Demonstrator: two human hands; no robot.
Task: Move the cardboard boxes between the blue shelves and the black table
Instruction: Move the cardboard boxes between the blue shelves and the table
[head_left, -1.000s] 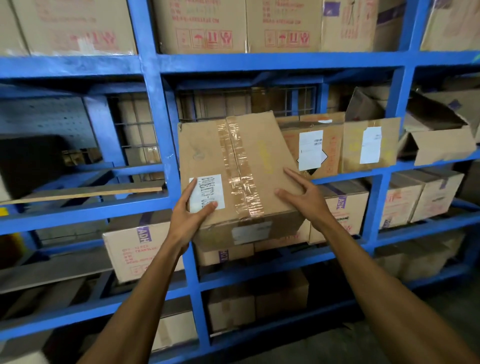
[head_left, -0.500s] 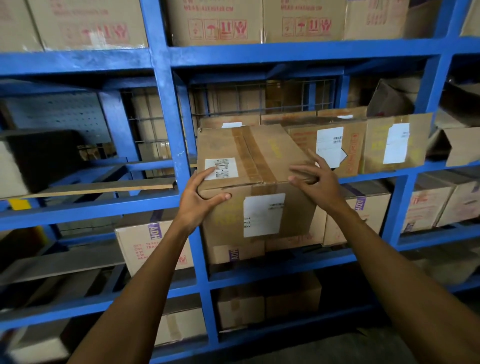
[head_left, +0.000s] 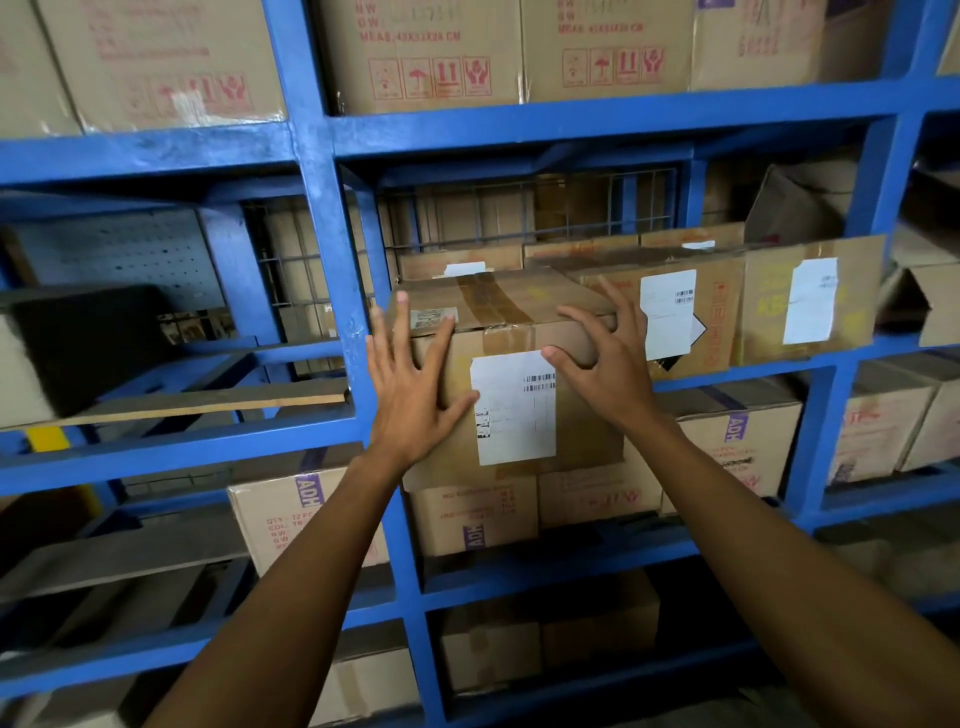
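Left upright of the blue metal shelving (head_left: 332, 322) sits right beside the left hand (head_left: 410, 400), which lies flat with straight, spread fingers on the near face of the brown taped cardboard box with the white shipping label (head_left: 519, 332). Box straight ahead of both hands, mid shelf, near end hanging out past the front rail, long axis seemingly running front to back. Right hand (head_left: 610, 364) hooked over the top front edge, fingers curled, thumb on the near face. Just right, touching or nearly, a flatter labelled carton (head_left: 670, 312). Probably needs a push straight back. Neither hand clearly nearer.
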